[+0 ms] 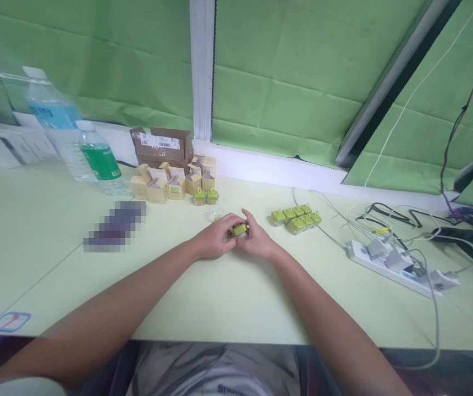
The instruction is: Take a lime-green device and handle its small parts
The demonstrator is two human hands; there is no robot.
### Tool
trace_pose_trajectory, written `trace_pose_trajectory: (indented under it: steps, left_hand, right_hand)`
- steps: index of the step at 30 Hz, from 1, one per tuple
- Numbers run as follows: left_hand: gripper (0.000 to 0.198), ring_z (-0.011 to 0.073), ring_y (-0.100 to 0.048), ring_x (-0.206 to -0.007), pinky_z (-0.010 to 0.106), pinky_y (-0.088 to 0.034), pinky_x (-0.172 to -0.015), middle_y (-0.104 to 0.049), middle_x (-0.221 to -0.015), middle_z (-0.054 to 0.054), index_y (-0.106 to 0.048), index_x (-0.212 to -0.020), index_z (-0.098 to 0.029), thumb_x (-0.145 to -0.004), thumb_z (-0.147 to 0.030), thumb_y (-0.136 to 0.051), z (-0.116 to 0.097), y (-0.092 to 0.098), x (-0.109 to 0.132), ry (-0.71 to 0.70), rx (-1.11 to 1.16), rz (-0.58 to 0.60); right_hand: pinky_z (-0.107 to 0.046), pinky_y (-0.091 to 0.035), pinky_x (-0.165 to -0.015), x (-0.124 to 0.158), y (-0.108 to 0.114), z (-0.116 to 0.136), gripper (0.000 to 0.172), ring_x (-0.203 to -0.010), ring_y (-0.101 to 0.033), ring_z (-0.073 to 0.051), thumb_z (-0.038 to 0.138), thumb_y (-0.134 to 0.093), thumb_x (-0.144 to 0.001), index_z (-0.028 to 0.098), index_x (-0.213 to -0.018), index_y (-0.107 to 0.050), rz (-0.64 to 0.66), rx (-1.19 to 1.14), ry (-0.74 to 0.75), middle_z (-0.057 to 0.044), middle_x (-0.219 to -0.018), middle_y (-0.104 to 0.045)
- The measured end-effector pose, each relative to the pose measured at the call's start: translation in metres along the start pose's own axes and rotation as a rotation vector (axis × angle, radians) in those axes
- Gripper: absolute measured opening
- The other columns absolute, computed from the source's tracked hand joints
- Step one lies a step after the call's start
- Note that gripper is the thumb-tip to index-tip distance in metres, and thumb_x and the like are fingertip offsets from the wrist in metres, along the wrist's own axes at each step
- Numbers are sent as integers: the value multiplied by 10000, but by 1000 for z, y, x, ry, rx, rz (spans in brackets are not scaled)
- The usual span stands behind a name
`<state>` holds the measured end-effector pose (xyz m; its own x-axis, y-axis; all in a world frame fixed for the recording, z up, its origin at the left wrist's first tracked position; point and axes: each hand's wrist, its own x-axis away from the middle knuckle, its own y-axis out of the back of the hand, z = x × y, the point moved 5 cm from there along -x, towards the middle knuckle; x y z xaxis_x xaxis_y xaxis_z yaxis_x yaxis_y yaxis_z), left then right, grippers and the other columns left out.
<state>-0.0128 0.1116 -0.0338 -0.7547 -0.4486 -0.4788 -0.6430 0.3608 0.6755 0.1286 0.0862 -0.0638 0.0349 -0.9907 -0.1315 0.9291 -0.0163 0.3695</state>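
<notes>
Above the table my left hand (213,240) and my right hand (258,240) meet around a small green-lidded container (240,230). Fingers of both hands are closed on its sides, and its lower part is mostly hidden. Just beyond my left hand lies a small clear piece (215,214) with something yellow in it, too small to make out. Two similar green-lidded containers (205,196) stand behind that. To the right of my hands, several more green-lidded clear containers (295,215) with loops on top are grouped in rows.
Several open small cardboard boxes (167,187) stand before a larger brown box (163,146). Two water bottles (99,159) are at the left, near a blurred-out object (115,226). A power strip (389,269) with plugs and tangled cables (405,220) occupies the right side.
</notes>
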Motion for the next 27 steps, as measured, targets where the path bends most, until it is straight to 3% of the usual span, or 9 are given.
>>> trace_pose_trajectory:
  steps: [3, 8, 12, 16, 21, 27]
  left_hand:
    - [436, 238, -623, -1040, 380, -565, -877, -612, -1167, 85, -579, -1218, -212, -791, -129, -547, 9, 3, 0, 68, -30, -44]
    - [415, 232, -641, -989, 384, -578, -858, -600, -1159, 89, -567, -1248, -203, -834, -223, -586, 22, 3, 1, 163, -13, -136]
    - [489, 225, -644, -989, 381, -574, -873, -596, -1169, 86, -551, -1336, -221, -849, -245, -590, 26, 1, 1, 189, 4, -146]
    - [432, 226, -641, -999, 384, -570, -884, -617, -1128, 79, -615, -1269, -223, -838, -217, -576, 28, 1, 0, 186, 9, -132]
    - [414, 218, -648, -1014, 363, -578, -868, -623, -1157, 88, -633, -1226, -185, -820, -226, -567, 39, 6, -1, 265, 86, -202]
    - [411, 222, -668, -968, 390, -573, -870, -659, -1153, 101, -591, -1230, -166, -833, -273, -574, 51, 2, 0, 404, 254, -231]
  right_hand:
    - [-368, -501, -867, -3, 2, -7, 894, -906, -643, -208, 212, -727, -657, 239, -1483, -386, -58, 41, -27, -83, -1197, -634]
    - [-341, -512, -803, -10, 6, -16, 516, -838, -636, -196, 250, -702, -691, 215, -1200, -626, -98, 15, -43, -26, -948, -691]
    - [-312, -525, -726, -13, 7, -20, 504, -767, -628, -180, 222, -673, -667, 219, -1170, -654, -89, -61, -61, -2, -866, -690]
    - [-305, -512, -674, -12, 8, -18, 485, -677, -609, -173, 207, -581, -667, 225, -1143, -678, -70, -35, -94, 17, -776, -669]
    - [-305, -482, -608, -10, 10, -19, 485, -591, -576, -175, 216, -516, -665, 202, -1125, -668, -88, -102, -158, 21, -669, -618]
    - [-270, -435, -576, -13, 11, -22, 372, -606, -547, -156, 234, -499, -701, 192, -1030, -667, -77, -67, -147, 6, -720, -622]
